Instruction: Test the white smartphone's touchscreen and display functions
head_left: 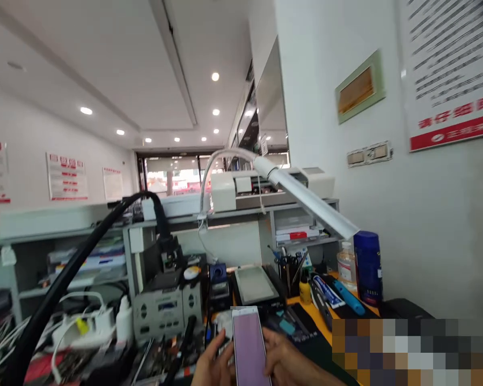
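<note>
A white-framed smartphone [249,346] with a lit pinkish-lilac screen stands upright at the bottom centre. My left hand [213,362] is at its left edge, thumb raised and fingers curled against the side. From the right, my right hand [287,360] grips the other edge, with fingers bent onto the frame. The lower end of the phone is cut off by the picture's edge. Just behind it lie a dark work mat [306,332] and a flat grey-topped plate device [255,285].
A grey rework station [167,312] and a white bottle [124,321] stand left, near cluttered parts. A black flexible arm [80,257] arches across the left. A white lamp [309,199] hangs over the right side, near a blue canister [368,268] and a yellow bottle [305,290].
</note>
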A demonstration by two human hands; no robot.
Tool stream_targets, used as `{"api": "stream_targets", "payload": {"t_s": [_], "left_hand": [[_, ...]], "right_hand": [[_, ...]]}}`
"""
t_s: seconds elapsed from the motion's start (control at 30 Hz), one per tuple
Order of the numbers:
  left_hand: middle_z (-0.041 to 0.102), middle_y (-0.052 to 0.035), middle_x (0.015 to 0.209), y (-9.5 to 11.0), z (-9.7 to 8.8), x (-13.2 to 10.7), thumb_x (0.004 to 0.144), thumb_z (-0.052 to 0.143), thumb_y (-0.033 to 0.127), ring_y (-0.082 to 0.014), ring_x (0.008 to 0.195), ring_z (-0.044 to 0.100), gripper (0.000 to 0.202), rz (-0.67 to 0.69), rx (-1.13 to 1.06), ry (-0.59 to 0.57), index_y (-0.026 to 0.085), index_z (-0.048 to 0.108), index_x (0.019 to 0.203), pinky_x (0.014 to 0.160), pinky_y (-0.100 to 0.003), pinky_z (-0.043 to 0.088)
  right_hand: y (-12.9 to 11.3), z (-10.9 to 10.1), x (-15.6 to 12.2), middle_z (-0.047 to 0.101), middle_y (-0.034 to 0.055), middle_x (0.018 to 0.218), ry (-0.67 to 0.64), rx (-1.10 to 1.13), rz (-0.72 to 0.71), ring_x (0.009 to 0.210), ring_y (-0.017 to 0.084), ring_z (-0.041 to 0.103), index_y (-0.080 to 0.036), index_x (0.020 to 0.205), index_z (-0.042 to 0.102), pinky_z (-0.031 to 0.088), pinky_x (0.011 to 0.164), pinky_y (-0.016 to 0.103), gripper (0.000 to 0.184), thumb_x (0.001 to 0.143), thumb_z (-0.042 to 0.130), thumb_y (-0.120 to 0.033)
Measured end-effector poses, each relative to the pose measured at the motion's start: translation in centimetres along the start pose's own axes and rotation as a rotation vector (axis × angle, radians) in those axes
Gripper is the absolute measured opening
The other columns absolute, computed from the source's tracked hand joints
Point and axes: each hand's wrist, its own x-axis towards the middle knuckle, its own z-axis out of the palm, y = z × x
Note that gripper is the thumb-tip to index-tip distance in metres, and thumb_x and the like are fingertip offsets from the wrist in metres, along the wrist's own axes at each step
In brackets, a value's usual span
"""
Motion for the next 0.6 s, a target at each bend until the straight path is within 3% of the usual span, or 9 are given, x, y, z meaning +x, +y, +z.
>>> {"api": "stream_targets", "payload": {"t_s": [0.1,0.23,0.47,0.53,0.6], "left_hand": [[0.063,-0.012,0.101,-0.4,0.5,-0.8,0.085,0.05,0.061,-0.0358,0.093,0.064,0.061,0.037,0.063,-0.101,0.023,0.048,0.134,0.062,-0.044,0.053],[0.062,-0.009,0.09,-0.5,1.4,-2.1,0.088,0.046,0.059,-0.0291,0.082,0.064,0.059,0.115,0.097,-0.175,0.021,0.049,0.133,0.063,-0.04,0.052],[0.061,-0.0124,0.103,-0.8,1.7,-2.5,0.089,0.044,0.058,-0.0298,0.09,0.062,0.058,0.134,0.066,-0.195,0.02,0.049,0.133,0.072,-0.045,0.051],[0.061,-0.0121,0.103,-1.0,1.7,-2.5,0.09,0.043,0.058,-0.0305,0.091,0.062,0.058,0.139,0.075,-0.194,0.02,0.049,0.132,0.073,-0.046,0.05],[0.062,-0.0114,0.101,-1.1,1.8,-2.5,0.089,0.043,0.059,-0.0301,0.091,0.062,0.058,0.132,0.07,-0.193,0.02,0.049,0.131,0.074,-0.046,0.05]], "right_hand": [[0.1,0.3,-1.0,0.07,0.0056,0.101,0.005,-0.027,0.017,0.089,0.023,0.066,-0.022,0.125,0.056,0.051,0.067,0.029,0.071,0.056,0.053,-0.005],[-0.6,0.4,-1.7,0.068,0.0063,0.107,-0.011,-0.048,0.052,0.094,0.024,0.063,-0.024,0.129,0.053,0.051,0.072,0.032,0.072,0.06,0.052,-0.007],[-0.1,0.6,-1.3,0.067,0.0077,0.112,0.04,-0.11,0.018,0.1,0.026,0.062,-0.02,0.123,0.057,0.049,0.078,0.034,0.058,0.065,0.059,-0.009],[0.1,0.7,-1.1,0.067,0.0086,0.112,0.118,-0.138,-0.002,0.101,0.026,0.062,-0.019,0.122,0.058,0.048,0.082,0.036,0.047,0.075,0.063,-0.021],[0.1,0.7,-1.0,0.068,0.0099,0.109,0.156,-0.121,0.009,0.099,0.027,0.063,-0.019,0.123,0.057,0.048,0.083,0.039,0.046,0.085,0.058,-0.046]]}}
